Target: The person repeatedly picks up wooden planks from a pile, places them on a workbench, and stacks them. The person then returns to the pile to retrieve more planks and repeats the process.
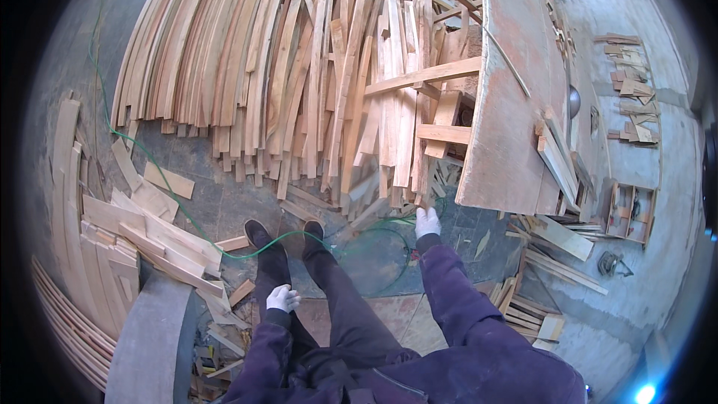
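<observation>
My right hand (427, 222), in a white glove, reaches forward to the near end of a long wooden strip (422, 179). Its fingers are closed on that end, beside the near corner of a worn plywood tabletop (508, 105). My left hand (283, 298), gloved too, hangs low in front of my left leg. Its fingers are loosely bent and apart, and nothing shows in them. Ahead lies a wide stack of long wooden strips (247, 67), their near ends uneven, some crossing each other on the right side.
A green hose (269, 244) winds across the floor by my feet. Board offcuts (161, 232) lie in a heap on the left, near a grey curved panel (149, 344). To the right are more strips (561, 265), a divided wooden box (630, 213) and scattered small pieces (636, 90).
</observation>
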Available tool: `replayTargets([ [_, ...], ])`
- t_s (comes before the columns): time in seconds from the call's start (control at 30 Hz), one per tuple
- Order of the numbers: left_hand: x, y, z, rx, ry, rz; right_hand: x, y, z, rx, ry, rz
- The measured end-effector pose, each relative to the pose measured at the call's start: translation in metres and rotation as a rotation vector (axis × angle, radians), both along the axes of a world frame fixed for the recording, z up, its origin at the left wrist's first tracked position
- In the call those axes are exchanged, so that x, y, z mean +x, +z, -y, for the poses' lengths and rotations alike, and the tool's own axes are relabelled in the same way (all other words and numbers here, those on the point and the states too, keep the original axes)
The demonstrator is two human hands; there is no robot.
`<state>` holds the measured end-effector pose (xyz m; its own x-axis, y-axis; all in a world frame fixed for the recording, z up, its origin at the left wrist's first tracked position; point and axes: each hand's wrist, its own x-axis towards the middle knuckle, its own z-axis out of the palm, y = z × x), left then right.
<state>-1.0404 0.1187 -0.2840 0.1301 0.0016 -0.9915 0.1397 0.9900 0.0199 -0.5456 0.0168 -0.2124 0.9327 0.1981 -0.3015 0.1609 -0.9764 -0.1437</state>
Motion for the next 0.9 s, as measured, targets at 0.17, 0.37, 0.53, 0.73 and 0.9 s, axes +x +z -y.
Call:
replayTargets([
  [0.17, 0.003, 0.004, 0.001, 0.017, -0.007, -0.001, -0.041, 0.006, 0.025, 0.270, -0.212, -0.350],
  [0.37, -0.003, 0.005, -0.023, -0.001, -0.130, -0.043, -0.114, 0.042, 0.062, 0.162, -0.315, -0.720],
  [0.53, -0.010, 0.021, -0.060, 0.086, -0.102, -0.013, -0.166, 0.068, 0.072, 0.130, -0.450, -0.862],
  [0.73, -0.006, 0.054, -0.072, 0.141, -0.025, -0.051, -0.171, 0.061, 0.056, 0.122, -0.535, -1.040],
  [0.9, -0.001, 0.031, -0.043, 0.137, -0.032, 0.071, -0.149, 0.051, 0.050, 0.241, -0.522, -1.056],
])
